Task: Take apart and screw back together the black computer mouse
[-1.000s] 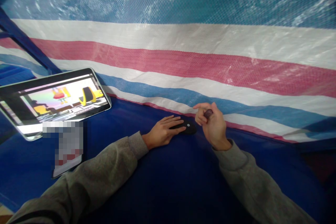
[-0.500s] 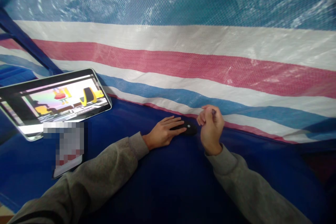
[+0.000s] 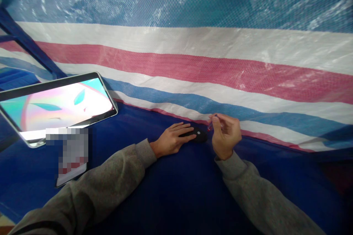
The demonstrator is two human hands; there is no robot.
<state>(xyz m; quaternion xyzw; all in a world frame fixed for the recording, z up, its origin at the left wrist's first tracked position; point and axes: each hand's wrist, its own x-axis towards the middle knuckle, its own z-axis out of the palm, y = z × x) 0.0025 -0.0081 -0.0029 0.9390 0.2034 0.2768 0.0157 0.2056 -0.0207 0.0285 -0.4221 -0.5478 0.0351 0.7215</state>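
Observation:
My left hand (image 3: 171,140) lies flat on the dark blue surface (image 3: 176,191), fingers stretched out and resting on the near end of a small black device (image 3: 196,134) with a pale dot on top. My right hand (image 3: 225,134) hovers just right of the device, fingers curled and pinched around a small reddish thing (image 3: 211,125) that I cannot make out. Both arms wear grey sleeves.
A tablet (image 3: 56,104) with a bright cartoon picture leans at the left. Below it lies a blurred flat item with a white card (image 3: 70,176). A striped blue, white and red woven tarp (image 3: 193,51) rises behind the hands. A blue bar (image 3: 30,49) slants at the far left.
My right hand has turned and closed into a pinch nearer the black device. The tablet picture has changed to a pale pink and teal scene. My left hand has stayed put.

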